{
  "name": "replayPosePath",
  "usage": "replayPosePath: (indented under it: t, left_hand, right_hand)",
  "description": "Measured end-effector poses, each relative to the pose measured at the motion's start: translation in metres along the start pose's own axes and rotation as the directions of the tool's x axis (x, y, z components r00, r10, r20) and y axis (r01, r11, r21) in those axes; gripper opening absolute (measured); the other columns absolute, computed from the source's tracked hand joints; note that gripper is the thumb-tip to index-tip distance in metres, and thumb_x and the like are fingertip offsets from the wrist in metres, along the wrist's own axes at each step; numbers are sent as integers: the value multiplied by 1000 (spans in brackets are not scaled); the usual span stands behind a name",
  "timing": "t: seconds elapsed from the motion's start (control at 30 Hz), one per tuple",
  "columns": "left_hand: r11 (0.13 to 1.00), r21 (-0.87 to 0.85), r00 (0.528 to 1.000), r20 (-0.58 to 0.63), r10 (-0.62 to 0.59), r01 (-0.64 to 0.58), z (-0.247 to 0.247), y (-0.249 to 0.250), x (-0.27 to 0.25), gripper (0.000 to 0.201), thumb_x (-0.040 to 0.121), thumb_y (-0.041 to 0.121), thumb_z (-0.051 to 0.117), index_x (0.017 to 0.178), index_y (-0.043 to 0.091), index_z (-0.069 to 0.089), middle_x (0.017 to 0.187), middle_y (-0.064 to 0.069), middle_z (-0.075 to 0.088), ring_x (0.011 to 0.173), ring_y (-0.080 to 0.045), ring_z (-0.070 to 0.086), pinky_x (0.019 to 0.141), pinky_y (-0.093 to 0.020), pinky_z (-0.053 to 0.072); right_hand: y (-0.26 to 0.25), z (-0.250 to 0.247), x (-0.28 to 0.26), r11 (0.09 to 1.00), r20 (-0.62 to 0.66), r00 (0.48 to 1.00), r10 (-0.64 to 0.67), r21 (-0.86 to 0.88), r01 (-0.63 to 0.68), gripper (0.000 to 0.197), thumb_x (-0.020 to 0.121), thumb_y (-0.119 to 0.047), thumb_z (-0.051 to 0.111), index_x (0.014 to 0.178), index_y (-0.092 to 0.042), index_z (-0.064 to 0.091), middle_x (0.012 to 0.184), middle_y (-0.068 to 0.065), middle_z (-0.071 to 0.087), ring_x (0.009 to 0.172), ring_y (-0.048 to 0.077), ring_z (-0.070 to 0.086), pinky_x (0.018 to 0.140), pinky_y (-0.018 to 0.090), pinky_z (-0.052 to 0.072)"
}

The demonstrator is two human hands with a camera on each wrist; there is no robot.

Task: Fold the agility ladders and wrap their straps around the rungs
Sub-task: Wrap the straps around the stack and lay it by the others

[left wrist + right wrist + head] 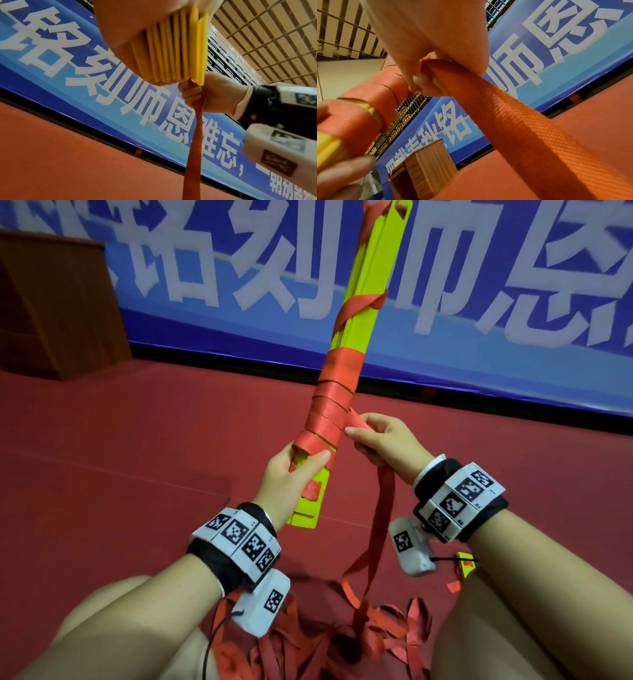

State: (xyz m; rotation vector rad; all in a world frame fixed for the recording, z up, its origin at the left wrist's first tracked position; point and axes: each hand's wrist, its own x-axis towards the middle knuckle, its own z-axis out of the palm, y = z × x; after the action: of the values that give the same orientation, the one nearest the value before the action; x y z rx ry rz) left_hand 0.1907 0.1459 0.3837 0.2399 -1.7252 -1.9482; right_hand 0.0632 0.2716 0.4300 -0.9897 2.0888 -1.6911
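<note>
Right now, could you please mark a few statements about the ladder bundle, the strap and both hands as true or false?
1. The left hand grips the stacked yellow rungs. True.
2. The right hand is empty. False: it pinches the red strap.
3. The strap is wound round the rungs in several turns. True.
4. The bundle lies flat on the red floor. False: it is held up, tilted.
5. Loose strap lies heaped below the wrists. True.

I note a blue banner (445,285) with large white characters along the far wall, red carpet floor (120,440) below it, a wooden cabinet (51,302) at left, and wire racks (231,60) behind the banner.
</note>
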Motion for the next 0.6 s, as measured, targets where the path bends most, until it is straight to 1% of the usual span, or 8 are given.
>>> replayPosePath:
  t: [0.07, 0.13, 0.2, 0.3, 0.4, 0.5, 0.53, 0.6]
  left_hand:
    - [998, 53, 1000, -4, 27, -27, -2, 1, 1, 9, 91, 14, 65, 87, 22, 63, 55, 12, 57, 47, -5, 52, 47, -18, 43]
    - [995, 89, 999, -4, 53, -52, -3, 3, 1, 10, 90, 14, 65, 87, 23, 63, 56, 12, 57, 48, -5, 53, 48, -18, 44]
    - [992, 106, 998, -3, 70, -70, -3, 4, 0, 11, 90, 14, 66, 86, 24, 63, 57, 10, 57, 50, -5, 52, 49, -18, 44]
    - [989, 114, 996, 8, 88, -89, -1, 3, -1, 11, 90, 15, 66, 86, 25, 63, 57, 12, 56, 48, -3, 50, 47, -16, 40]
    - [983, 137, 992, 9, 125, -125, 0, 1, -1, 12, 90, 14, 66, 87, 25, 63, 57, 13, 58, 51, -2, 52, 50, -16, 42]
    - [983, 132, 992, 15, 129, -130, 2, 0, 0, 12, 90, 15, 66, 87, 26, 64, 57, 13, 58, 51, -2, 53, 50, -15, 43]
    - [982, 134, 992, 9, 130, -130, 2, 0, 0, 11, 90, 16, 67, 88, 27, 64, 57, 13, 58, 52, -2, 54, 51, -16, 44]
    - [981, 144, 991, -8, 131, -129, 3, -1, 0, 12, 89, 18, 67, 93, 29, 65, 60, 12, 59, 57, -5, 56, 56, -19, 45]
  right_hand:
    - [2, 1, 1, 999, -75, 997, 7, -52, -11, 22, 91, -14, 63, 71, -12, 54, 58, 0, 52, 39, 7, 42, 43, 19, 33]
    - [4, 1, 2, 998, -98, 995, 22, -50, -27, 23, 91, -15, 64, 70, -11, 55, 62, 0, 57, 41, 7, 48, 46, 19, 39]
    - [5, 0, 2, 999, -85, 996, 40, -6, -40, 19, 90, -12, 64, 72, -9, 58, 66, 2, 61, 46, 7, 53, 50, 18, 44]
    - [7, -2, 4, 996, -59, 996, 69, 64, -65, 11, 87, -7, 66, 76, -7, 63, 69, 3, 64, 56, 9, 58, 59, 17, 48]
    - [7, -5, 4, 986, -7, 994, 108, 126, -106, 7, 85, -4, 66, 78, -6, 65, 69, 4, 66, 63, 11, 64, 63, 16, 51]
    - [7, -4, 5, 964, 35, 991, 129, 230, -134, 12, 87, 4, 59, 80, -5, 60, 67, 6, 65, 60, 12, 65, 62, 20, 53]
    - [6, -3, 6, 961, 36, 991, 131, 240, -136, 14, 88, 5, 57, 80, -6, 58, 68, 7, 63, 58, 12, 64, 60, 21, 53]
    - [4, 0, 7, 969, 14, 990, 138, 207, -138, 18, 90, 6, 54, 79, -8, 54, 68, 7, 56, 53, 11, 56, 52, 20, 47]
